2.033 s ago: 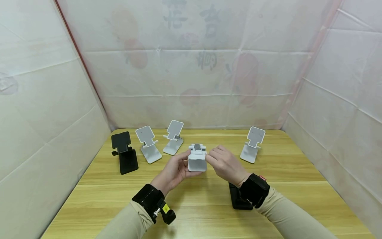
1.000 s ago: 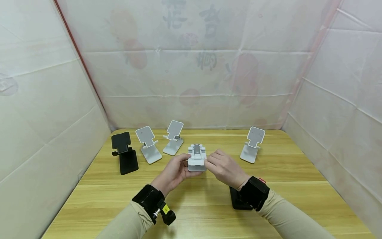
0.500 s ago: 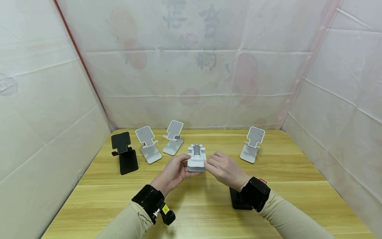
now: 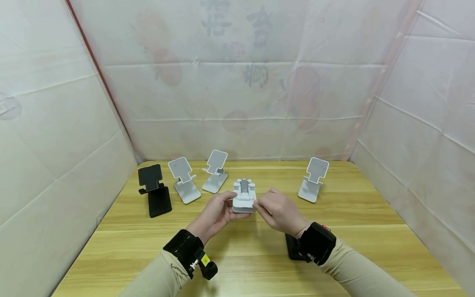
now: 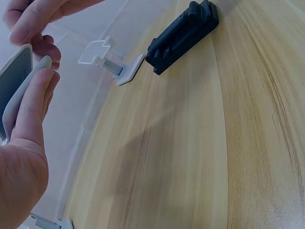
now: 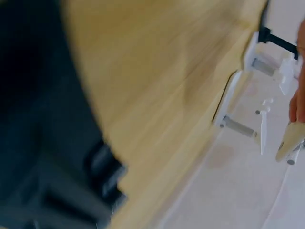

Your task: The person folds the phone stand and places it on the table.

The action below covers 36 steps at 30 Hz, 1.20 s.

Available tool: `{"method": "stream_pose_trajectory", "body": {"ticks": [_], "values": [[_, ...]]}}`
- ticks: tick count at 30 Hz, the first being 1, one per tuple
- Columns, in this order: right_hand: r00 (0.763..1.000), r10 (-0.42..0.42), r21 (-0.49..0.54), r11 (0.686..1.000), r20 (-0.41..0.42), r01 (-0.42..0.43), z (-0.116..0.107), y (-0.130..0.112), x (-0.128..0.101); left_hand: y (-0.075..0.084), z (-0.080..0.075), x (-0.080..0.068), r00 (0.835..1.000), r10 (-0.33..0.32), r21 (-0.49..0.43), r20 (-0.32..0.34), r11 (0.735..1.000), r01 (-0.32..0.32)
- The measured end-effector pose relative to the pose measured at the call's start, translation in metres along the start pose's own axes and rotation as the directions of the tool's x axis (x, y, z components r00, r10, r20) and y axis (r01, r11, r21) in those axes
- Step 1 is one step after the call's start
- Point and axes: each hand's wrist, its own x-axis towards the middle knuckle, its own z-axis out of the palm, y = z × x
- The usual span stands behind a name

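A white phone stand (image 4: pixel 244 203) with a grey hinge arm lies folded nearly flat above the table. My left hand (image 4: pixel 216 215) holds it from the left side, thumb on top and fingers beneath. At its near right corner, my right hand (image 4: pixel 281 211) pinches the plate's edge between thumb and curled fingers. In the left wrist view the stand's plate (image 5: pixel 16 78) and base stand close together with a narrow gap, and the right thumb touches the plate's edge. Only a tip of the stand (image 6: pixel 289 140) shows in the right wrist view, beside some fingers.
Unfolded stands stand at the back: a black one (image 4: pixel 159 200) far left, two white ones (image 4: pixel 188 190) (image 4: pixel 215 181) beside it, and another white one (image 4: pixel 309 190) on the right. A folded black stand (image 4: pixel 292 247) lies under my right wrist. White cloth walls border the wooden table (image 4: pixel 245 264).
The held stand's plate has tilted down towards its base, baring the grey hinge arm. Both hands have stayed nearly in place; the right thumb has shifted slightly lower.
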Motion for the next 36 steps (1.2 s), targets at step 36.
{"method": "stream_pose_trajectory", "body": {"ticks": [36], "values": [[0.401,0.621,0.477,0.050,0.673,-0.878,-0.003,0.002,-0.001,-0.006,0.001,0.003,1.000,0.027,0.046,0.006,0.999,-0.028]]}}
